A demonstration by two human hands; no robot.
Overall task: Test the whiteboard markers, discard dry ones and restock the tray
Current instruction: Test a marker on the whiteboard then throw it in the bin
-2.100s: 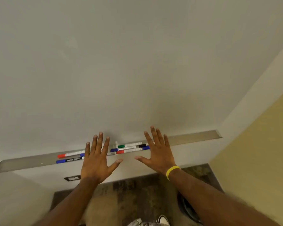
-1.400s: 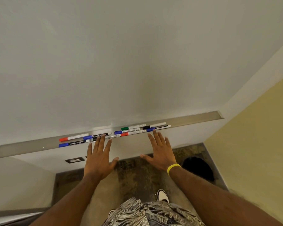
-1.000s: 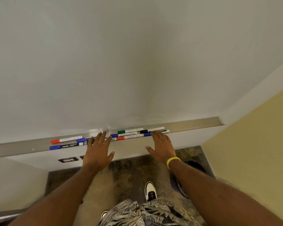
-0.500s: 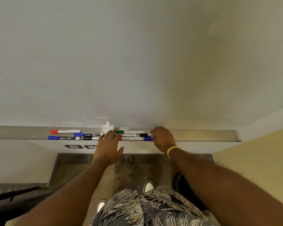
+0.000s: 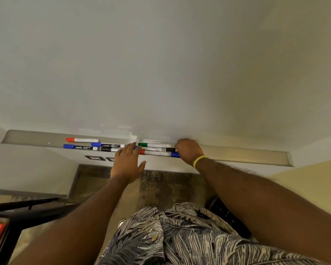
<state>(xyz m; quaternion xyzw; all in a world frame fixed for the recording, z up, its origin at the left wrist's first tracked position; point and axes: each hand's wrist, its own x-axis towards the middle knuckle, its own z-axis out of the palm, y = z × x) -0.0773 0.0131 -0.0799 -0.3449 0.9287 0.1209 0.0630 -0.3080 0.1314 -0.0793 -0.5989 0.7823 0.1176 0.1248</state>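
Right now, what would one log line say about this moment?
left hand: open, fingertips at markers | right hand: curled over marker ends | whiteboard: unmarked

Whiteboard: blank, filling the upper view.
Tray: long grey ledge along the board's bottom edge.
Left group: a red-capped marker at the back, a blue-capped camlin marker in front, and a black marker just to their right.
Right group: a green-capped marker, with more markers lying parallel in front of it.
Left hand: flat, fingers straight, tips over the markers mid-tray.
Right hand: knuckles bent, fingers curled down over the right group's ends, its grip hidden.
Yellow wristband: on the right wrist.
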